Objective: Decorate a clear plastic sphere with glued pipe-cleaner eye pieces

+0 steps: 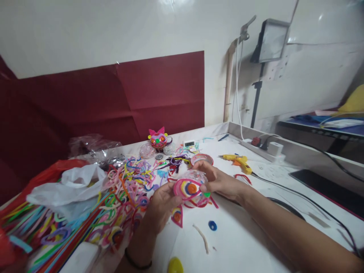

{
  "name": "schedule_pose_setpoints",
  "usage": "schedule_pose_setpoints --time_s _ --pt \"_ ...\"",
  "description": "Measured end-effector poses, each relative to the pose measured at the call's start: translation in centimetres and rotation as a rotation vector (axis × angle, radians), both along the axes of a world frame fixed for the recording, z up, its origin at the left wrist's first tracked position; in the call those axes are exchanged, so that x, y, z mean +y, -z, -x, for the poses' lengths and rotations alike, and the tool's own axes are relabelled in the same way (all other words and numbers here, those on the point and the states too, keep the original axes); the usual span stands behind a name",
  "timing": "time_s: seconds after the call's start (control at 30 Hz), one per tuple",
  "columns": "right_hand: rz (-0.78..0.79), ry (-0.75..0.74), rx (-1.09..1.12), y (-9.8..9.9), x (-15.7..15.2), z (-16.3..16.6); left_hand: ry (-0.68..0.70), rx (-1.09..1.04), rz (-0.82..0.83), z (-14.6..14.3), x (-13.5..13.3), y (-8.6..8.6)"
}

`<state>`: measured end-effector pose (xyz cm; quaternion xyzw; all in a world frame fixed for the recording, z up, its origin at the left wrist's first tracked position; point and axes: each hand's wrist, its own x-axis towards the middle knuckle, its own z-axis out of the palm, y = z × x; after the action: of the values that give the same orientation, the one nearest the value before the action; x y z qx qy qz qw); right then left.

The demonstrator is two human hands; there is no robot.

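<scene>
Both my hands hold a small round craft ball above the white table; it is wrapped in pink pipe cleaner with a coiled eye of orange, blue and yellow. My left hand grips it from the left and below, and a pink teardrop piece hangs under its fingers. My right hand closes on the ball from the right and top, thumb pressed near a green bit.
A heap of coloured pipe cleaners and plastic bags fills the left. A finished pink figure stands at the back. A yellow glue gun with its cable lies right. A blue coil, white strand and yellow disc lie near me.
</scene>
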<state>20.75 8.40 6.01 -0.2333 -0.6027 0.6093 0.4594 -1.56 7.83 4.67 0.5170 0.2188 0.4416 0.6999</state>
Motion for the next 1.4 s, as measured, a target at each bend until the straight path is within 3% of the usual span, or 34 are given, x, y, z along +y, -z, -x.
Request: schedule_pose_setpoints --time_s 0.27,0.87,1.17,1.4 --pt "-0.04 0.093 -0.07 0.5 0.1 0.1 -0.027 -0.014 -0.013 -0.1 -0.1 0.2" --pt "-0.103 0.182 -0.195 -1.5 0.6 0.3 -0.195 -0.008 0.102 -0.2 0.7 0.3" --pt "-0.437 0.22 -0.447 -3.5 0.6 0.0 -0.233 -0.007 0.135 -0.3 1.0 0.3" --pt "-0.414 0.226 -0.45 -3.4 0.8 0.4 -0.246 -0.013 0.144 -0.3 1.0 0.4"
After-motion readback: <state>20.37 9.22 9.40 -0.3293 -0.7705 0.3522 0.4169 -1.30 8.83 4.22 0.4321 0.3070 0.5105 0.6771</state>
